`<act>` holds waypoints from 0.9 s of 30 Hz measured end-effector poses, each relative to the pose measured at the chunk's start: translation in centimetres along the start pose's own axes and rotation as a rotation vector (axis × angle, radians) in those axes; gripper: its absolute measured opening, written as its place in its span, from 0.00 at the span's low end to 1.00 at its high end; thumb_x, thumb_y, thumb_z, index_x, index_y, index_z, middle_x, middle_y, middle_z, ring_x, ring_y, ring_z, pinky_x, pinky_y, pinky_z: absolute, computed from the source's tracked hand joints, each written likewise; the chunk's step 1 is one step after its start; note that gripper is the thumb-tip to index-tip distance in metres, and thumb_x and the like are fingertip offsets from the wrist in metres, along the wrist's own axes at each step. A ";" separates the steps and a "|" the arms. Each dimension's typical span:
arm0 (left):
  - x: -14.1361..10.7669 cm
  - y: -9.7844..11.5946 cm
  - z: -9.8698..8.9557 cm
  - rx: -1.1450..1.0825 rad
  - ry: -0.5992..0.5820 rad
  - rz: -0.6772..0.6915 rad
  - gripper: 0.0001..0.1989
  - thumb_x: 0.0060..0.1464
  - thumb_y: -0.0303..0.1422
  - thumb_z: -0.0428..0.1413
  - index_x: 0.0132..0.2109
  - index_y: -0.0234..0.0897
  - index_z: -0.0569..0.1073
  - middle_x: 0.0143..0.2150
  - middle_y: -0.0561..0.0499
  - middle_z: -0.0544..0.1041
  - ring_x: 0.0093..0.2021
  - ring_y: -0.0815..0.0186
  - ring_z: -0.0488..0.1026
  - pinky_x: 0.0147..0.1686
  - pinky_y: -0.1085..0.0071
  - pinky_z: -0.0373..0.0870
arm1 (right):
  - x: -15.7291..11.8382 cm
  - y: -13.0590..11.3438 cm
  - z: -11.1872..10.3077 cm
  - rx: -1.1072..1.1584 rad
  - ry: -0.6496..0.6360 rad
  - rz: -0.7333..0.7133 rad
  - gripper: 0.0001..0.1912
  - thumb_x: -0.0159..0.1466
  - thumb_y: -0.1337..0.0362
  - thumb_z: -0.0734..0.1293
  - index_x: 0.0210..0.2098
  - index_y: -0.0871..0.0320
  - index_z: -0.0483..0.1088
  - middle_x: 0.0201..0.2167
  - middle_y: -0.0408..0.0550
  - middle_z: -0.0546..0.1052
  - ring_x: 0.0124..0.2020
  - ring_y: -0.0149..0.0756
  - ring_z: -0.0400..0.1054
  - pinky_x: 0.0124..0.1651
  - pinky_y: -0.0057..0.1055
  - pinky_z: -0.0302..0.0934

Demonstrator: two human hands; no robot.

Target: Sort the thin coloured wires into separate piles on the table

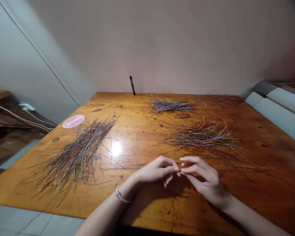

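Note:
My left hand [162,169], with a beaded bracelet [122,195] at the wrist, has its thumb and index finger pressed together. Its fingertips meet those of my right hand [205,178], which is also pinched. Anything between the fingertips is too small to make out. Just beyond my right hand lies a loose bundle of multicoloured wires [201,136]. A larger wire bundle [76,154] spreads across the table's left side. Farther back is a smaller bundle of mostly bluish and white wires [172,105].
The wooden table [135,150] reaches back to the wall. A dark pen [132,85] stands upright at its back edge. A round pink and white sticker [73,121] is at the left edge. Stray wires lie at the back right and near the front edge.

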State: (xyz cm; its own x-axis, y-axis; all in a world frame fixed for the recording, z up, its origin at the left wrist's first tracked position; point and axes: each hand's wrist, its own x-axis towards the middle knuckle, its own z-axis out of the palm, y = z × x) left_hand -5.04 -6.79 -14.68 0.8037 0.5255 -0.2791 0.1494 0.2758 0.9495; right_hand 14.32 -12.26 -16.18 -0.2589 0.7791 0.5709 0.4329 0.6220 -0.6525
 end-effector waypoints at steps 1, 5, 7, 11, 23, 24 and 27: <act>0.0 0.0 0.0 -0.009 -0.003 -0.001 0.17 0.56 0.44 0.54 0.33 0.31 0.71 0.17 0.58 0.66 0.17 0.75 0.63 0.20 0.79 0.61 | 0.0 -0.1 -0.1 -0.011 -0.024 -0.054 0.07 0.61 0.72 0.65 0.36 0.54 0.73 0.41 0.50 0.77 0.39 0.36 0.73 0.41 0.32 0.68; -0.1 0.0 0.0 -0.017 -0.011 -0.002 0.16 0.57 0.42 0.54 0.33 0.31 0.72 0.16 0.57 0.68 0.17 0.75 0.65 0.21 0.79 0.61 | 0.0 -0.1 -0.4 -0.016 -0.077 -0.126 0.11 0.62 0.74 0.63 0.40 0.54 0.71 0.37 0.48 0.78 0.39 0.36 0.72 0.41 0.32 0.68; -0.1 0.0 0.0 -0.020 -0.017 -0.003 0.16 0.56 0.42 0.54 0.33 0.31 0.72 0.17 0.56 0.70 0.18 0.75 0.66 0.22 0.78 0.62 | 0.0 -0.1 -0.4 -0.026 -0.079 -0.110 0.10 0.63 0.74 0.63 0.40 0.54 0.71 0.38 0.49 0.78 0.40 0.36 0.72 0.41 0.33 0.68; -0.1 -0.2 0.0 -0.030 -0.015 -0.025 0.17 0.55 0.43 0.55 0.32 0.31 0.72 0.20 0.53 0.73 0.19 0.73 0.69 0.24 0.77 0.65 | -0.1 0.1 -0.3 -0.003 -0.107 -0.110 0.12 0.63 0.74 0.62 0.42 0.54 0.70 0.38 0.49 0.78 0.40 0.36 0.72 0.42 0.34 0.68; 0.0 -0.4 0.0 0.067 0.128 0.010 0.16 0.50 0.42 0.59 0.36 0.30 0.77 0.21 0.51 0.74 0.21 0.72 0.69 0.24 0.77 0.64 | -0.1 0.3 0.0 -0.061 -0.059 -0.035 0.08 0.63 0.72 0.63 0.38 0.54 0.71 0.32 0.47 0.78 0.35 0.36 0.73 0.38 0.34 0.67; 0.0 -0.4 0.0 0.079 0.144 0.017 0.16 0.50 0.41 0.60 0.36 0.30 0.77 0.21 0.51 0.74 0.21 0.72 0.69 0.24 0.77 0.64 | -0.1 0.3 0.0 -0.059 -0.059 -0.020 0.07 0.63 0.71 0.64 0.38 0.54 0.71 0.32 0.47 0.78 0.35 0.36 0.73 0.38 0.33 0.68; 0.1 -0.2 0.0 0.096 0.196 0.051 0.14 0.48 0.38 0.61 0.36 0.30 0.78 0.23 0.51 0.75 0.24 0.72 0.69 0.25 0.77 0.62 | -0.2 0.4 0.0 -0.058 -0.039 0.020 0.07 0.63 0.71 0.64 0.38 0.54 0.70 0.32 0.47 0.78 0.35 0.36 0.73 0.39 0.33 0.68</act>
State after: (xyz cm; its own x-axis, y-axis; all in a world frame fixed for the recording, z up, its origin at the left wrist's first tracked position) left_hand -5.03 -6.77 -14.93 0.6860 0.6855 -0.2438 0.1731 0.1716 0.9698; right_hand 14.50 -12.15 -16.57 -0.2828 0.7948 0.5370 0.4878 0.6012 -0.6329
